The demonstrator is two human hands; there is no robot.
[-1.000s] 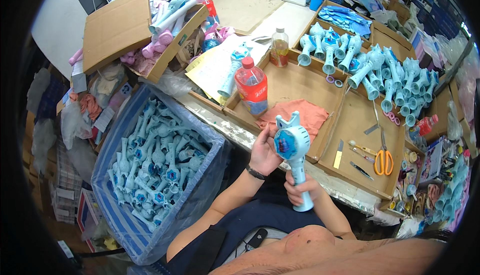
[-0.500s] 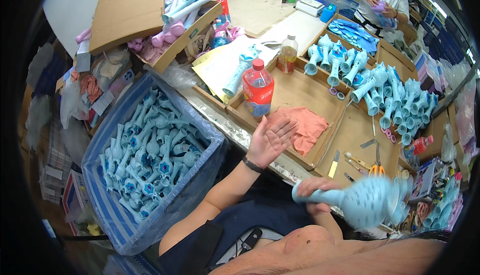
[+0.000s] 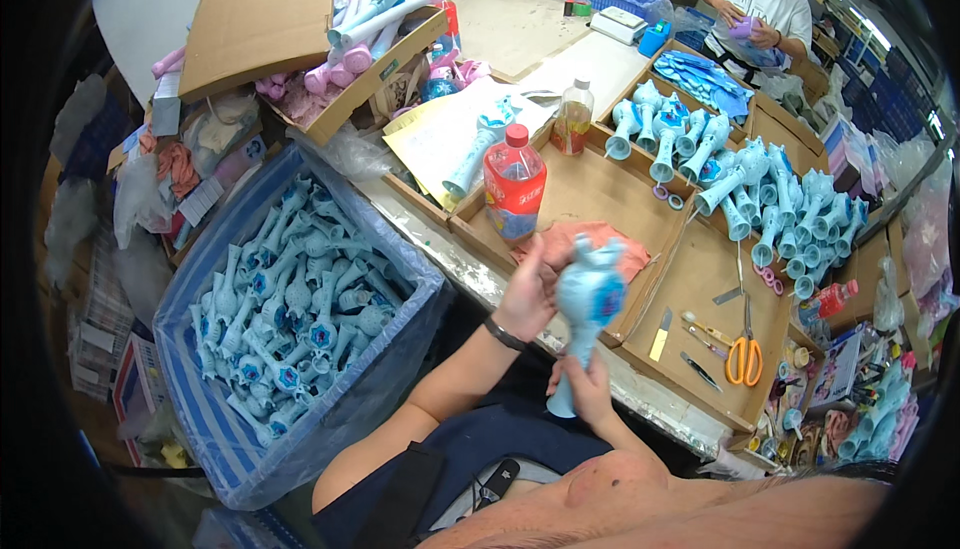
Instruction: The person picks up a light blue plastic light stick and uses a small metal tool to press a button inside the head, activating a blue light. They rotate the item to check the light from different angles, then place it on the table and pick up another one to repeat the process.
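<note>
A light-blue plastic wand-like piece (image 3: 588,294) stands nearly upright before me, blurred, with a round bulb on top, a darker blue ornament and a flared handle end. My right hand (image 3: 588,386) is closed round its handle. Beside the bulb is my left hand (image 3: 532,294), thumb up and fingers apart in a loose cup; its fingertips are partly hidden by the bulb, and whether they touch it I cannot tell. Behind the piece lies a salmon-coloured cloth (image 3: 630,247) in a shallow cardboard tray (image 3: 622,184).
At left stands a blue lined crate (image 3: 400,379) full of similar pieces. More blue pieces (image 3: 775,199) lie in rows at right. Orange-handled scissors (image 3: 744,354), a cutter blade (image 3: 660,337), a red-labelled bottle (image 3: 515,184) and an amber-liquid bottle (image 3: 573,119) are nearby. A person (image 3: 765,9) works at the back.
My right hand has brought the blue piece from the lower right to the middle and turned it bulb-up. My left hand has turned from palm-up to beside the bulb.
</note>
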